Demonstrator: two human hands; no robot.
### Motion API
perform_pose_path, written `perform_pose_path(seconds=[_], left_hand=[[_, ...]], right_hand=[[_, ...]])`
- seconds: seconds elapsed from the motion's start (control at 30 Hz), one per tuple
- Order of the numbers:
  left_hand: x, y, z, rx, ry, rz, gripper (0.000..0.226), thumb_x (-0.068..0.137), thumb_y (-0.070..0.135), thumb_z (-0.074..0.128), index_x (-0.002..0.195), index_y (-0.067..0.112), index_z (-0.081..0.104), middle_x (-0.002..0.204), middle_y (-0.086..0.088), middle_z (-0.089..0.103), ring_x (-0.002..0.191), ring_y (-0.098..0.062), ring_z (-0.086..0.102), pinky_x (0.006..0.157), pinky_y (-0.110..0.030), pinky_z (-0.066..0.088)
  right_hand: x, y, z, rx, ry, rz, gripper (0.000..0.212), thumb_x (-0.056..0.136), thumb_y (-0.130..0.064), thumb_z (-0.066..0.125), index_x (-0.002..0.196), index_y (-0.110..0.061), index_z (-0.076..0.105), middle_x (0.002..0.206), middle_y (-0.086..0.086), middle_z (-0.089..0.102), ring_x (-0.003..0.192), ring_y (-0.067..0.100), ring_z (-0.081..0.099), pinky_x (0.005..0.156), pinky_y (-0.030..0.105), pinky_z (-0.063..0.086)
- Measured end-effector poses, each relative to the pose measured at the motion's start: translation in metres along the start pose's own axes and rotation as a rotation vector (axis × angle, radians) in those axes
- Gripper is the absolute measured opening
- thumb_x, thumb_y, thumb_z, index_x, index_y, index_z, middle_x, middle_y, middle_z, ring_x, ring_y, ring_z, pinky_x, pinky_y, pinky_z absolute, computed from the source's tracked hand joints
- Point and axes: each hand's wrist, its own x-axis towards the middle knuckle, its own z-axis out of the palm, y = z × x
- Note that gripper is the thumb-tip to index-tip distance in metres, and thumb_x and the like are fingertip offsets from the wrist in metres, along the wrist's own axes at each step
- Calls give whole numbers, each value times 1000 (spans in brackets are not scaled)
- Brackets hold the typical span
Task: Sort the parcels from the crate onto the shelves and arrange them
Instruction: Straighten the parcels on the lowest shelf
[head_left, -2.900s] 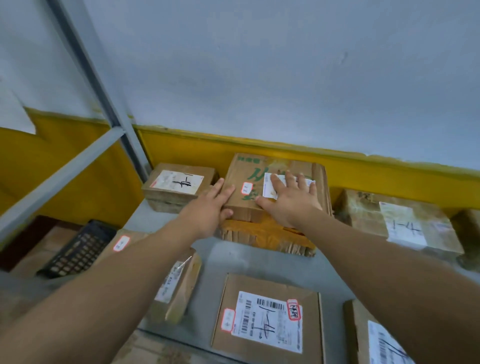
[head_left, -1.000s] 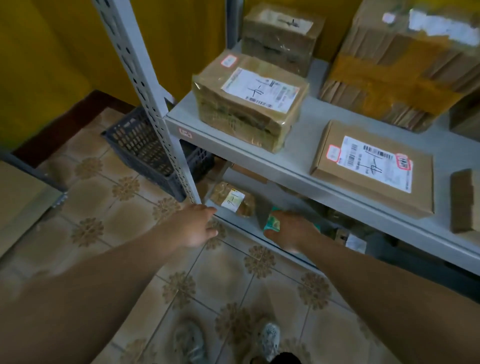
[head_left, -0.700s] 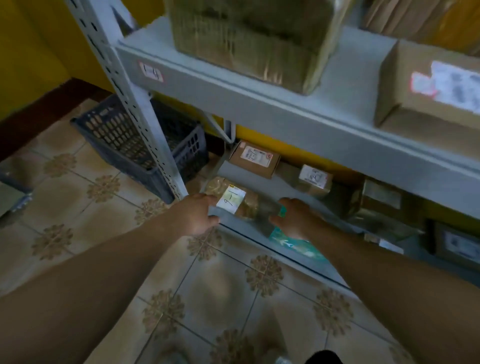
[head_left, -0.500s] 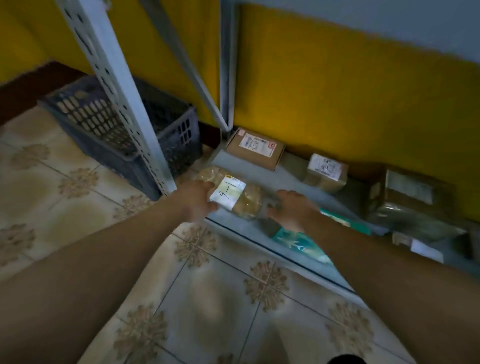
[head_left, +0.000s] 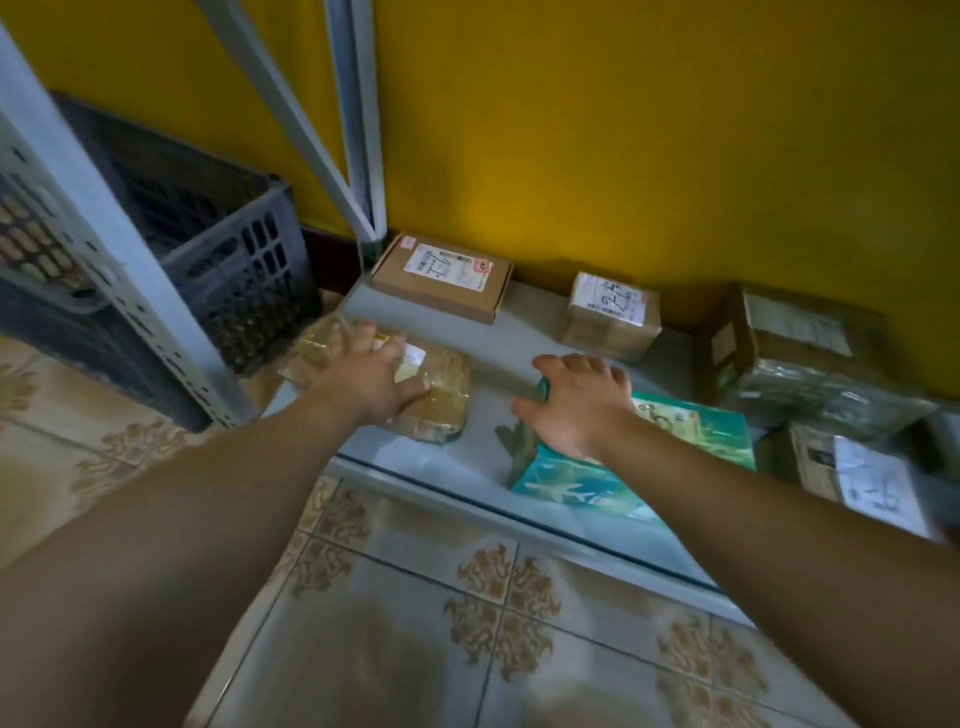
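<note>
- Left grip (head_left: 371, 379): laid flat on top of the tape-wrapped parcel (head_left: 441, 400). The fingers are spread and fairly straight over its label, and the thumb is stretched along the near side. Nothing is pinched.
- Right grip (head_left: 576, 410): the fingers are curled over the left end of the teal mailer (head_left: 691, 436), with the thumb splayed toward the near side. That end is held.
- Location: both parcels are found at the front of the bottom shelf (head_left: 498, 348), just above the tiled floor (head_left: 415, 623). The tape-wrapped parcel sits at the left corner beside the perforated upright (head_left: 104, 249). The teal mailer lies to its right, apart from it, with its near corner at the shelf's front lip.
- Other stock: a flat carton (head_left: 441, 275) and a small carton (head_left: 610, 314) are noted along the back wall. A film-wrapped box (head_left: 800, 364) and a labelled parcel (head_left: 857, 478) lie at the right. A dark crate (head_left: 228, 249) stands on the floor left of the shelf; its contents cannot be made out.
- Step judged: arranging, with both parcels being squared up on the shelf.
- Handling, tape-wrapped parcel: lumpy and rounded under glossy tape, so it is judged light, soft-sided and slippery. It is best clasped across its two long sides or slid under a flat palm.
- Handling, teal mailer: thin and flexible, so it is judged light and floppy. Sagging is expected if it is lifted by one end, so support under the middle is advised.
</note>
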Motion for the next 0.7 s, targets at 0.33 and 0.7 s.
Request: perform_pose_path(seconds=[0.33,0.7], left_hand=[[0,11,6,32,-66,-14,100,73,85,44,152,43,-1,161,2,-20,146,-39,-14,112,-67,4],[13,8,22,37,-68,-4,98,69,91,32,151,45,1,162,1,-13,146,-42,-11,112,-68,8]], right_hand=[[6,-5,9,86,39,208,54,94,-55,34,132,-19,49,133,13,54,120,36,49,92,46,36],[9,-1,14,126,113,128,49,94,-53,35,130,-24,52,125,6,60,117,27,52,94,45,35]])
